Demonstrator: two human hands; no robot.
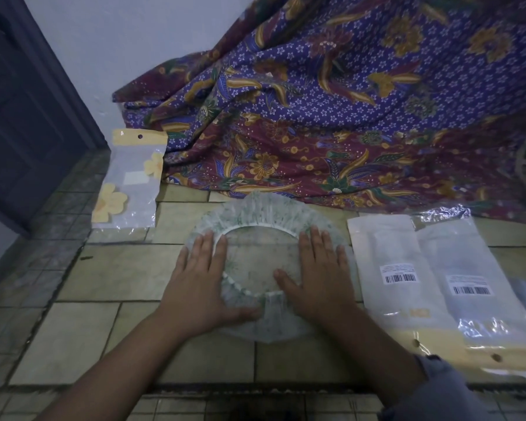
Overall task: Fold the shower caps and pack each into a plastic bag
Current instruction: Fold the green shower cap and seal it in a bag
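Note:
A clear shower cap point(255, 214) with a green print and a white elastic rim lies spread flat on the tiled floor, its opening facing up. My left hand point(201, 284) presses flat on the cap's left side, fingers straight. On the right side my right hand point(319, 275) lies flat too, fingers spread. Two plastic bags with barcode labels, the nearer bag point(398, 268) and the farther bag point(474, 287), rest to the right of the cap. At the far left is a clear bag with yellow flowers point(128, 183).
A purple and maroon batik cloth point(346, 101) is draped behind the cap. A dark door point(22, 117) stands at the left beside a white wall. The tiled floor point(104, 299) stretches around the cap.

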